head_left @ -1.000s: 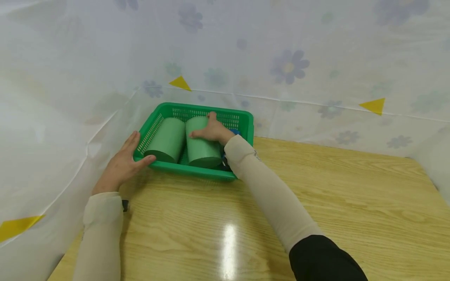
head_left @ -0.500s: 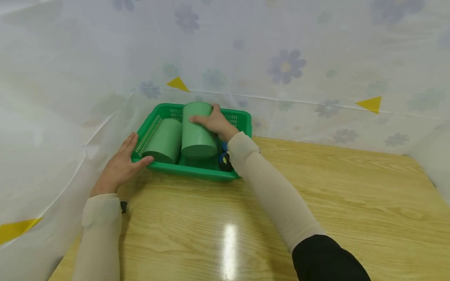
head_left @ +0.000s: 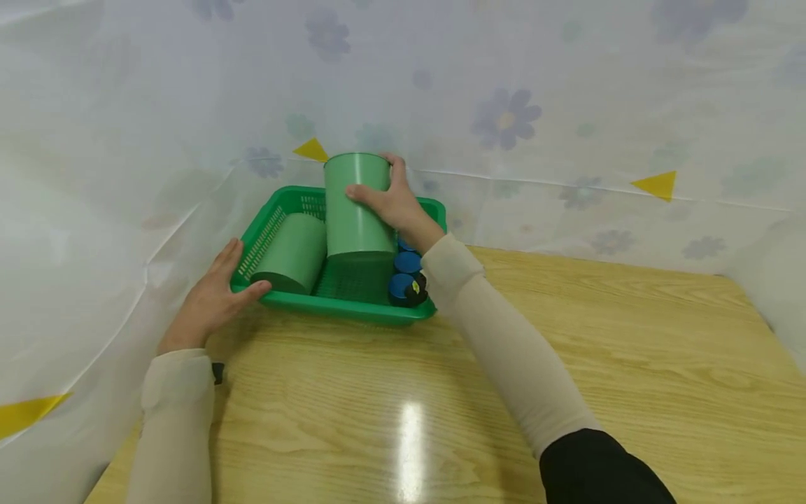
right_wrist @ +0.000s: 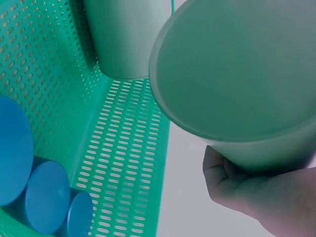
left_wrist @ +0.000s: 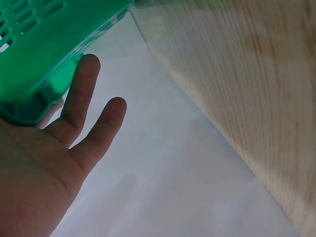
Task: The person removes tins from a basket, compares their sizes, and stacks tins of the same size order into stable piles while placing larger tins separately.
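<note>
My right hand grips a light green cylinder from its right side, thumb across the near face. The cylinder is held tilted above the green plastic basket, and its flat end faces the right wrist view. A similar green cylinder lies in the basket's left half. My left hand rests on the basket's front left corner, thumb along the front rim; in the left wrist view its visible fingers are extended. Several blue-topped round things line the basket's right side, beside a small black piece.
The basket stands on a wood-grain table, close to the floral sheet behind it. Another stretch of white sheet runs along the left. Yellow triangles mark the sheets.
My right hand has lifted the green cylinder up out of the basket, exposing the blue-topped things and basket floor beneath. My left hand stays at the basket's corner.
</note>
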The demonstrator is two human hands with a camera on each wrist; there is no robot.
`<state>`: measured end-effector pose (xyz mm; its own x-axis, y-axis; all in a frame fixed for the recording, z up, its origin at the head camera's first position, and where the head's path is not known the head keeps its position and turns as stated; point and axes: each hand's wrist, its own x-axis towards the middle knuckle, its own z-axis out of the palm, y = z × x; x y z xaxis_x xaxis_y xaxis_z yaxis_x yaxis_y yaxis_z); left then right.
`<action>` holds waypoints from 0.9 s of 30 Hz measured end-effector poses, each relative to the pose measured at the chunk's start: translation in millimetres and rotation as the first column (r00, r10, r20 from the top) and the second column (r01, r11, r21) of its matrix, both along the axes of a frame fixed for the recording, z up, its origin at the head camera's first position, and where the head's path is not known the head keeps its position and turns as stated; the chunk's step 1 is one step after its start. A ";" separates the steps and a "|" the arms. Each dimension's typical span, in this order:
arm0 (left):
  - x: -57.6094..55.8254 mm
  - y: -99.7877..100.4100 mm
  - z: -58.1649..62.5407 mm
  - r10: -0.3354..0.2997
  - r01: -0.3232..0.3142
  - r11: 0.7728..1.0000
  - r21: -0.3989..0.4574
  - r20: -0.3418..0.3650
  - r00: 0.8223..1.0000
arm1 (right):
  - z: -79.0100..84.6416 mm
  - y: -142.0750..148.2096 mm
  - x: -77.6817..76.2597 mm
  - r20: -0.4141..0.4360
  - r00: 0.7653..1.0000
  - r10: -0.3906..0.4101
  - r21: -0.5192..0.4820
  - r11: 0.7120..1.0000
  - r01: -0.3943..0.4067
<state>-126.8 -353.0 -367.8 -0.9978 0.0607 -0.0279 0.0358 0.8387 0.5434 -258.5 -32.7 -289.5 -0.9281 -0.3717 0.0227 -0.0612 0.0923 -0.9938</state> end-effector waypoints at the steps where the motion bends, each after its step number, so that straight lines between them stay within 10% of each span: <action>1: -0.1 -0.1 -0.1 0.000 0.000 1.000 -0.001 0.000 1.000 | 1.0 1.2 0.5 -0.012 1.000 -0.001 -0.016 1.000 0.001; 13: -2.5 0.3 -1.7 0.000 0.000 1.000 0.013 -0.005 1.000 | 2.9 19.7 10.9 -0.220 0.975 -0.029 0.047 0.998 0.040; 27: -3.6 -8.0 -1.9 -0.006 0.006 1.000 -0.006 0.004 1.000 | 7.4 36.3 37.1 -0.527 0.849 -0.048 -0.008 0.999 0.052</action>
